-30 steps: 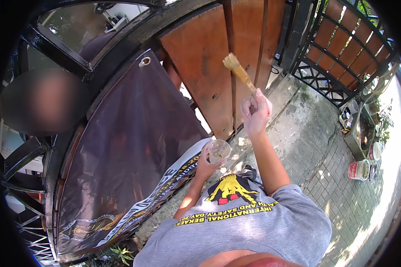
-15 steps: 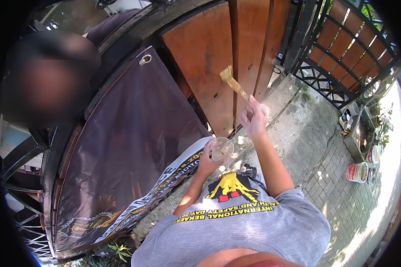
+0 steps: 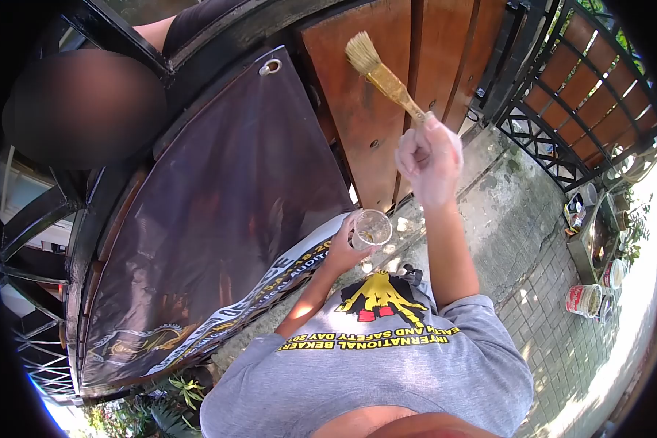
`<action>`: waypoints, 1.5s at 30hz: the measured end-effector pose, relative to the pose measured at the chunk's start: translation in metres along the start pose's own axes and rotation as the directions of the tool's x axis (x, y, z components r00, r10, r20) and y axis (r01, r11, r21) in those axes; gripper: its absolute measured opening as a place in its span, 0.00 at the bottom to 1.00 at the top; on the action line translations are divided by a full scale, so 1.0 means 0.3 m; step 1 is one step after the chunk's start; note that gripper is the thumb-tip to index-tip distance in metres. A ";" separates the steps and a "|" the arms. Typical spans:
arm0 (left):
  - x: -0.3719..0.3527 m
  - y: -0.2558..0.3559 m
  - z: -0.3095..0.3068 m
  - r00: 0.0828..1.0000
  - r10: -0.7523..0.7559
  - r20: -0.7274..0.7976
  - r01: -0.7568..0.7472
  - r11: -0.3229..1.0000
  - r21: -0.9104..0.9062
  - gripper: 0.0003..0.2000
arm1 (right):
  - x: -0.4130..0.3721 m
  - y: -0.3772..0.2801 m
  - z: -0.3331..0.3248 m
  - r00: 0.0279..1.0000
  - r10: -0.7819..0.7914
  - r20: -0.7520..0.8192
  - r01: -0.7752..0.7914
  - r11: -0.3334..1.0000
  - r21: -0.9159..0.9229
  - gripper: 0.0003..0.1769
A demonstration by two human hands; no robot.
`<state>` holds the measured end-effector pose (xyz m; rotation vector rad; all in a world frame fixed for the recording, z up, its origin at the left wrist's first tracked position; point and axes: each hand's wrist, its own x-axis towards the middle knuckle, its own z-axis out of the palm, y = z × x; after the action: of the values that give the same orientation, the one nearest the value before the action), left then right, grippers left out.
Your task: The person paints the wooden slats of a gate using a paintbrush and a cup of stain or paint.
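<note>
My right hand (image 3: pixel 432 159) is raised and pinches the handle end of a paintbrush (image 3: pixel 388 80). The brush's pale bristles point up and left in front of the brown wooden slats (image 3: pixel 365 117); whether they touch the wood I cannot tell. Lower down, my left hand (image 3: pixel 347 248) is wrapped round a clear plastic cup (image 3: pixel 372 229) with a little liquid at its bottom. The cup is held near the lower edge of a dark banner (image 3: pixel 219 190), which hangs over the slats on the left.
Another person (image 3: pixel 87 109) is behind the black metal frame at the upper left. A slatted gate (image 3: pixel 584 87) stands at the upper right. Below it are a planter box (image 3: pixel 582 255) and a red-and-white bucket (image 3: pixel 582 300) on paving. Plants grow at the lower left.
My right hand has moved up with the brush, which now looks larger and higher in view. The cup in my left hand has shifted slightly right and up. The view has shifted too.
</note>
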<state>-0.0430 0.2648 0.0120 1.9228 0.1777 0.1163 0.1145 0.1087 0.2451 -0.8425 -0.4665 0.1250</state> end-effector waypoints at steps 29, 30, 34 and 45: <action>-0.075 0.025 -0.034 0.992 0.007 -0.128 -0.013 0.999 -0.050 0.49 | -0.231 0.149 -0.227 0.970 0.215 -0.109 -0.230 0.960 -0.157 0.23; -0.081 0.022 -0.033 0.984 -0.010 -0.180 0.006 1.000 -0.022 0.47 | -0.227 0.086 -0.200 0.996 0.070 -0.052 -0.078 0.982 -0.171 0.23; -0.058 0.042 -0.017 0.973 0.045 -0.227 -0.043 0.999 0.013 0.47 | -0.144 -0.077 -0.068 0.962 -0.270 0.047 0.271 0.913 -0.305 0.23; -0.025 -0.005 0.068 0.991 0.052 -0.123 -0.070 0.987 -0.144 0.49 | -0.200 0.065 -0.121 0.978 -0.086 0.188 0.204 0.566 -0.799 0.21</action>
<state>-0.0472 0.2453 0.0034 1.7745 0.1846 0.2783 0.0784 0.0794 0.1890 -1.7271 -0.7353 -0.2251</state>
